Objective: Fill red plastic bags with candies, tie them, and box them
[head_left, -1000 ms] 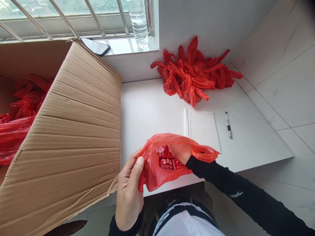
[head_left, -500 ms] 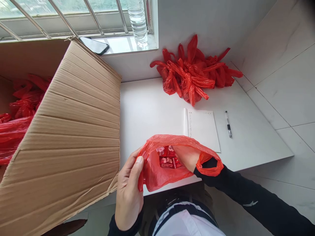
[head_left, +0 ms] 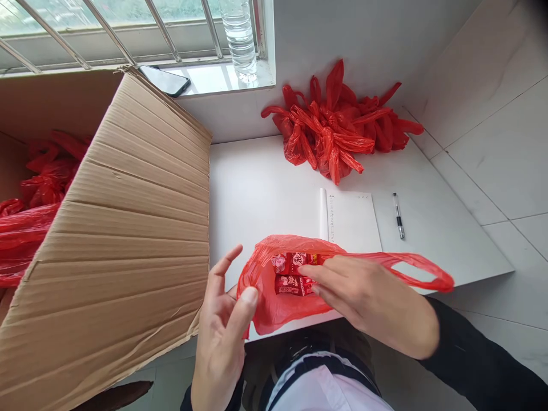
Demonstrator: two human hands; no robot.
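- An open red bag (head_left: pixel 278 314) is at the near edge of the white table (head_left: pixel 252 188), its mouth spread between the person's two hands.
- Small red packets (head_left: pixel 291 284) lie inside it, one with pale characters facing up.
- The left hand (head_left: pixel 222 331) has the bag's left side between its thumb and the fingers partly hidden behind the plastic; its index finger sticks up, clear of the film.
- The right hand (head_left: pixel 374 299) reaches over the bag's right side, fingers close together and nearly straight, tips just above or on the packets (whether they touch, I cannot tell). Its thumb and palm are out of sight, so I cannot say if it has hold of anything.
- A bag handle (head_left: pixel 440 281) stretches out in a loop past the right hand.
- Behind the bag lies a white notepad (head_left: pixel 353 220), partly covered by it, with a pen (head_left: pixel 398 214) to its right.
- A heap of tied red bags (head_left: pixel 329 131) sits at the back, near the wall.
- At left stands a cardboard box (head_left: pixel 141 217) with more red plastic (head_left: pixel 34 228) inside.
- A phone (head_left: pixel 165 81) and an upright clear bottle (head_left: pixel 242 43) rest on the windowsill (head_left: pixel 209 77).
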